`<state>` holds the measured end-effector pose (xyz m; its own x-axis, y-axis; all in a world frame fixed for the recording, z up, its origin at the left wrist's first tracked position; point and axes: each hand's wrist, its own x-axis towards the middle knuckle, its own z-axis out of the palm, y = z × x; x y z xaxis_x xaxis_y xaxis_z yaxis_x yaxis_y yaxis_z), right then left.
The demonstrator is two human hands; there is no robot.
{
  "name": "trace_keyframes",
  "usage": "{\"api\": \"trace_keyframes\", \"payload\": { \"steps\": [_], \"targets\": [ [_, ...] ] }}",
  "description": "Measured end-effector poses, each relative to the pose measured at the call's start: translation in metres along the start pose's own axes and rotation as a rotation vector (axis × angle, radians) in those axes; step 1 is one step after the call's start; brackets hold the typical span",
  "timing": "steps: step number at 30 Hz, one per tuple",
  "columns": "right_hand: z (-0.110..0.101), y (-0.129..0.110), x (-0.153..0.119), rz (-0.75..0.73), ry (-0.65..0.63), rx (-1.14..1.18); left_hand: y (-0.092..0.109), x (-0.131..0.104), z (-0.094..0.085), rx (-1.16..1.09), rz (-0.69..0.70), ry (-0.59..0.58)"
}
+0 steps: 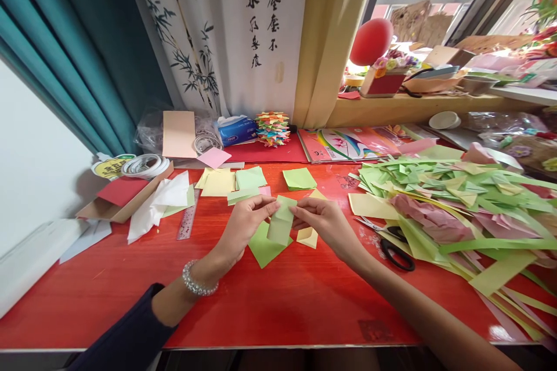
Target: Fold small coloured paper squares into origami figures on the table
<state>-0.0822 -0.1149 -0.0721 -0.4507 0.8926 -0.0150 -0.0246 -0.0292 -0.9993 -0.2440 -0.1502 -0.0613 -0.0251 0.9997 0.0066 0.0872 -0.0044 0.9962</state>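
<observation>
A pale green strip of folded paper [279,225] is held up over the table, with creases across it. My left hand [249,221] pinches its upper left edge between thumb and fingers. At the upper right edge my right hand [322,219] grips the same paper; its lower fingers are curled and partly hidden. Below lies a brighter green square sheet [265,254], turned cornerwise and partly covered. A small yellow folded piece [307,237] rests under my right hand. Behind the hands are a stack of green squares [299,179], mint squares [251,177] and yellow squares [219,183].
Black-handled scissors [397,252] lie right of my right hand, beside a large heap of paper strips [461,185]. A clear ruler [187,220], white tissue [152,208] and a cardboard tray [126,206] are at left. Behind stand a blue tissue pack [238,131] and a colourful paper ball [273,129].
</observation>
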Motion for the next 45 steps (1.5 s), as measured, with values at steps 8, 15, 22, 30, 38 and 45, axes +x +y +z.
{"api": "trace_keyframes", "payload": {
  "steps": [8,15,22,30,38,45],
  "targets": [
    [0.001,0.004,0.001,-0.013,-0.013,0.024,-0.005,-0.002,0.001,-0.036,0.007,0.021],
    [0.001,0.005,0.000,-0.036,0.000,0.019,-0.005,-0.001,0.001,-0.043,0.016,0.024],
    [0.001,0.006,0.001,-0.067,0.018,0.012,-0.006,0.000,0.003,-0.044,0.019,0.010],
    [0.003,0.001,-0.001,-0.010,-0.040,0.048,-0.012,0.001,0.004,-0.068,0.040,0.074],
    [0.002,0.007,0.001,0.027,-0.059,-0.093,-0.014,0.002,0.003,-0.027,0.033,0.084],
    [0.002,0.007,0.000,0.019,-0.067,-0.185,-0.016,0.002,0.002,-0.024,0.056,0.098]
  ]
}}
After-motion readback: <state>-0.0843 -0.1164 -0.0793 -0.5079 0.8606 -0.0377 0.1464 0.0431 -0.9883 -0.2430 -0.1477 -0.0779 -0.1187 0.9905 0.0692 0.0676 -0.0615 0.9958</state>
